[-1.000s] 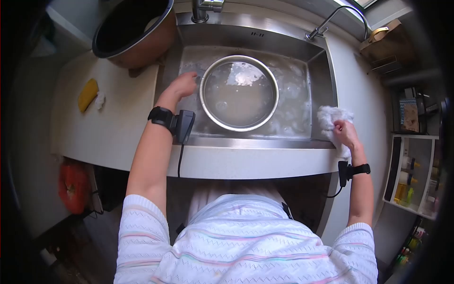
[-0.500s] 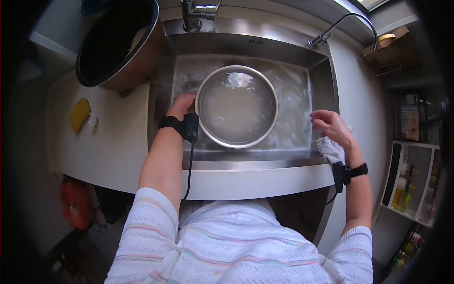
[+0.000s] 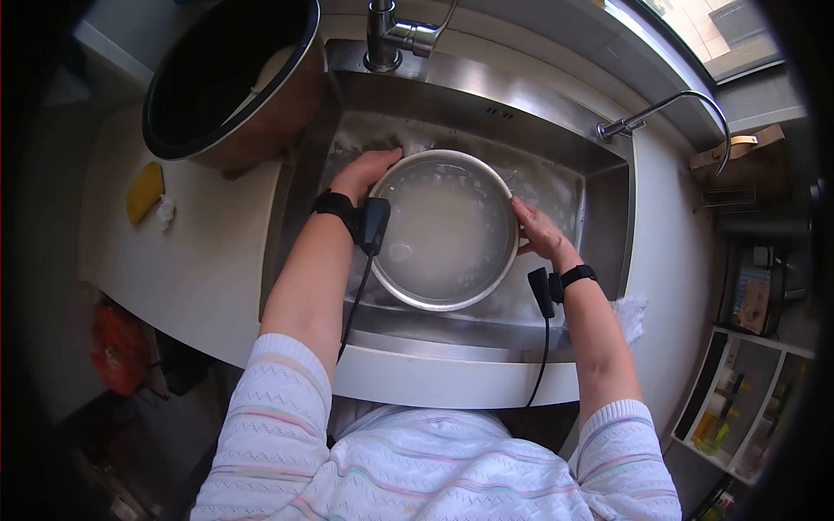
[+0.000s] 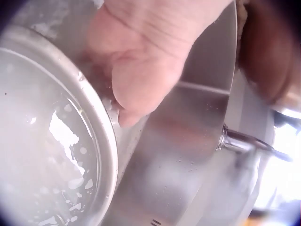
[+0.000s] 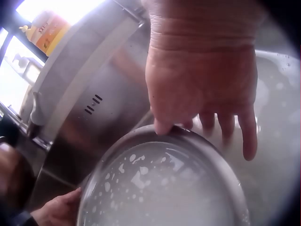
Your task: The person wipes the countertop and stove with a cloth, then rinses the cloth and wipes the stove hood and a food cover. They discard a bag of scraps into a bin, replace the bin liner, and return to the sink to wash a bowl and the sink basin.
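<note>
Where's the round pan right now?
In the head view, the round pan is mid-frame in the sink, between the left hand at its left and the right hand.

The pan (image 3: 441,306), water (image 3: 443,221) in it, sits in the sink (image 3: 608,213) between the left hand (image 3: 370,175) and the right hand (image 3: 540,231). Left of the left hand, on the counter (image 3: 174,273), lies the sponge (image 3: 145,193); farther forward, the pot (image 3: 269,130). Beyond the right hand stands the spout (image 3: 622,128); behind it rightward, the cloth (image 3: 632,318).
</note>
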`<state>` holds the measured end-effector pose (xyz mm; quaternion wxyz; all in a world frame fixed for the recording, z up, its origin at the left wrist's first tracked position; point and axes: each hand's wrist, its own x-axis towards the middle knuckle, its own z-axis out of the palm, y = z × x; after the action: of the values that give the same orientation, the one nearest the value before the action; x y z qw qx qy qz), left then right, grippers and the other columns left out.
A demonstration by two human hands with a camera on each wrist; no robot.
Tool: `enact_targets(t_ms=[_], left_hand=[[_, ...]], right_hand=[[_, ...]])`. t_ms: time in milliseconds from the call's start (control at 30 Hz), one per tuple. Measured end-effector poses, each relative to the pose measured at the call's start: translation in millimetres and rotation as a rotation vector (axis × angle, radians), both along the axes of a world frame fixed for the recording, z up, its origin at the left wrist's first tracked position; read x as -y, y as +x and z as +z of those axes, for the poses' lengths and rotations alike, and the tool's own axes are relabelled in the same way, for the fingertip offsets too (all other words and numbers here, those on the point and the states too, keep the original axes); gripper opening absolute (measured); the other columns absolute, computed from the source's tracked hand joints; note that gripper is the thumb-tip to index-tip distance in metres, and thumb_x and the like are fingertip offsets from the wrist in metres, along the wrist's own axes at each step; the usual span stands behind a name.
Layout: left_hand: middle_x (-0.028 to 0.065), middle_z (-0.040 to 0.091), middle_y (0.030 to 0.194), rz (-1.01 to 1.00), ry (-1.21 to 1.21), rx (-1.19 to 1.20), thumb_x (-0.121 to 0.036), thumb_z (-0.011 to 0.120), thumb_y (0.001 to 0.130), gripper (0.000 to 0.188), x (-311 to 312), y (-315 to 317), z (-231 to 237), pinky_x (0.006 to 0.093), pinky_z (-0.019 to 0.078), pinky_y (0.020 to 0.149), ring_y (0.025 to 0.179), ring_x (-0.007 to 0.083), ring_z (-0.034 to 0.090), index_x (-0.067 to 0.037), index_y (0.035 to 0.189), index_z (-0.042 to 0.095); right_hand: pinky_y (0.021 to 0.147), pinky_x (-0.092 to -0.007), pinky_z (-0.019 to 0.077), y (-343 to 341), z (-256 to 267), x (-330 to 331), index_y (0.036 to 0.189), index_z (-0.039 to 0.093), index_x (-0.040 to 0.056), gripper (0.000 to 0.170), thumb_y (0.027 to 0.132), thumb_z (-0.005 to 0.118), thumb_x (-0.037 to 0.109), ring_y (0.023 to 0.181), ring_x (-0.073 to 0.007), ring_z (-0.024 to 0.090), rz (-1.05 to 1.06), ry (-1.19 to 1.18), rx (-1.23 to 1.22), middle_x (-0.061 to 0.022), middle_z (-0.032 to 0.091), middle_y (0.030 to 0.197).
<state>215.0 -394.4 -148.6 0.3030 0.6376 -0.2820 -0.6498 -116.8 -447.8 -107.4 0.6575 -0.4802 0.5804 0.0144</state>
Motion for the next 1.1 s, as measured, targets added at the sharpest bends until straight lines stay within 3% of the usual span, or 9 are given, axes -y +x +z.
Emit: enact_targets(t_ms=[67,300,500,567,600,700,733,967,1100], left_hand=[[0.0107,0.048,0.125,0.105,-0.123,0.114,-0.033,0.049,0.088,0.05,14.9,1.9,-42.5,0.0313,0.0369,0.093,0.112,0.0206,0.046,-0.002,0.127,0.043],[0.018,0.059,0.105,0.019,0.01,0.212,-0.028,0.052,0.081,0.039,39.7,-3.0,-31.4,0.0335,0.0423,0.084,0.099,0.0273,0.056,0.005,0.102,0.059],[0.0211,0.061,0.1,0.078,0.029,0.851,-0.021,0.063,0.073,0.036,15.0,24.5,-33.6,0.0363,0.0467,0.076,0.093,0.0308,0.06,0.006,0.095,0.062],[0.0231,0.06,0.1,-0.351,0.081,0.952,-0.02,0.064,0.068,0.037,9.4,13.5,-10.4,0.0362,0.0468,0.076,0.094,0.0319,0.06,0.008,0.092,0.062],[0.02,0.06,0.101,-0.279,0.111,0.964,-0.019,0.056,0.069,0.03,10.3,14.0,-7.6,0.036,0.0458,0.084,0.099,0.0327,0.057,0.001,0.09,0.065],[0.0183,0.062,0.097,0.015,0.009,0.891,-0.017,0.056,0.068,0.027,25.8,19.8,9.6,0.0362,0.0464,0.081,0.096,0.0326,0.058,-0.002,0.087,0.066],[0.014,0.064,0.079,0.149,-0.151,0.776,-0.015,0.061,0.067,0.023,25.4,16.1,20.1,0.0344,0.046,0.064,0.073,0.024,0.061,0.003,0.081,0.063],[0.0091,0.064,0.091,-0.084,-0.442,0.319,-0.016,0.06,0.074,0.029,20.1,-68.4,62.4,0.0279,0.0449,0.075,0.085,0.0164,0.059,0.001,0.098,0.062],[0.0103,0.062,0.099,0.08,-0.605,0.276,-0.015,0.06,0.075,0.035,-0.4,-84.0,54.1,0.028,0.0445,0.079,0.093,0.0167,0.057,0.0,0.106,0.058]], right_hand=[[0.079,-0.0491,0.0488,5.2,-2.3,0.4,0.13,0.037,0.007,0.067,0.084,0.042,0.056,0.111,-0.033,0.047,0.05,0.006,-0.038,-0.0161,0.048,0.122],[0.08,-0.0473,0.0481,1.2,-12.8,10.4,0.125,0.043,0.0041,0.065,0.084,0.045,0.055,0.109,-0.0313,0.05,0.204,0.013,-0.089,-0.0166,0.051,0.118],[0.088,-0.0484,0.0414,-17.2,-0.5,2.3,0.124,0.044,0.0039,0.062,0.084,0.048,0.051,0.11,-0.0321,0.049,0.064,-0.086,-0.172,-0.0178,0.052,0.117],[0.089,-0.0475,0.0398,-32.5,-17.5,7.1,0.123,0.046,0.0034,0.06,0.084,0.05,0.049,0.112,-0.0311,0.049,-0.048,-0.122,-0.189,-0.018,0.053,0.116],[0.084,-0.0436,0.043,-35.9,-19.8,8.7,0.12,0.048,0.0025,0.055,0.084,0.051,0.043,0.106,-0.028,0.052,0.035,-0.219,-0.269,-0.0162,0.056,0.111],[0.072,-0.0345,0.0466,-27.1,-17.3,19.5,0.114,0.053,0.0011,0.043,0.084,0.054,0.032,0.092,-0.0203,0.058,0.027,-0.368,-0.249,-0.011,0.06,0.1],[0.066,-0.0293,0.0469,-12.5,-3.5,22.8,0.11,0.055,0.0007,0.037,0.084,0.054,0.026,0.083,-0.0156,0.059,-0.075,-0.413,-0.147,-0.0076,0.062,0.093],[0.06,-0.0246,0.0444,103.9,44.1,6.0,0.104,0.056,0.0015,0.029,0.085,0.053,0.024,0.075,-0.0093,0.058,0.032,-0.21,0.285,-0.0028,0.062,0.087],[0.061,-0.0254,0.0452,111.6,20.9,27.7,0.102,0.055,0.0016,0.028,0.086,0.052,0.025,0.077,-0.0109,0.059,0.037,-0.179,0.289,-0.0041,0.062,0.086]])
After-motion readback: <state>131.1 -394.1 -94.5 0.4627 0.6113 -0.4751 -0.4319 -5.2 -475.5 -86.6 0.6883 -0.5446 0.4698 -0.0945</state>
